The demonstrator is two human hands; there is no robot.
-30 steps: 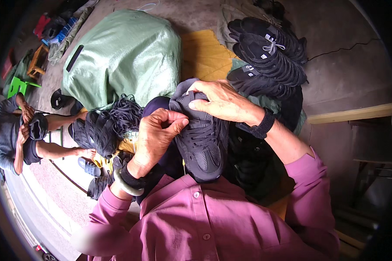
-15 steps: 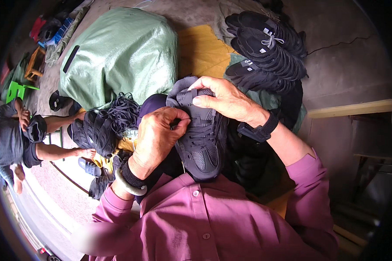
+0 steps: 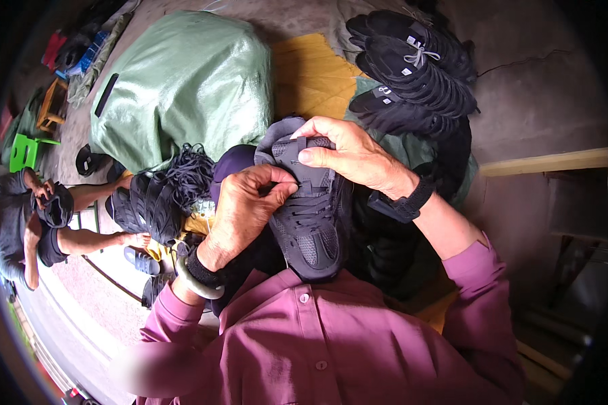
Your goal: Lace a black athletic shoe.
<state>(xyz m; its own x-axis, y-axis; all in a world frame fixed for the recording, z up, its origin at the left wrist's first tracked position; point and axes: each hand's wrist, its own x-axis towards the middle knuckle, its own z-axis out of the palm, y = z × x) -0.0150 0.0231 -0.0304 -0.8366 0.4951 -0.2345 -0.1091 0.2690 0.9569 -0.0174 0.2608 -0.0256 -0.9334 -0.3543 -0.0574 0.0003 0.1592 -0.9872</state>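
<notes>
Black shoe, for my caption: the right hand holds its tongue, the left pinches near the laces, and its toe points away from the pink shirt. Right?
The direction is wrong: in the head view, the toe of the black shoe points toward the shirt. The right hand holds its tongue; the left hand pinches near the laces.
</notes>
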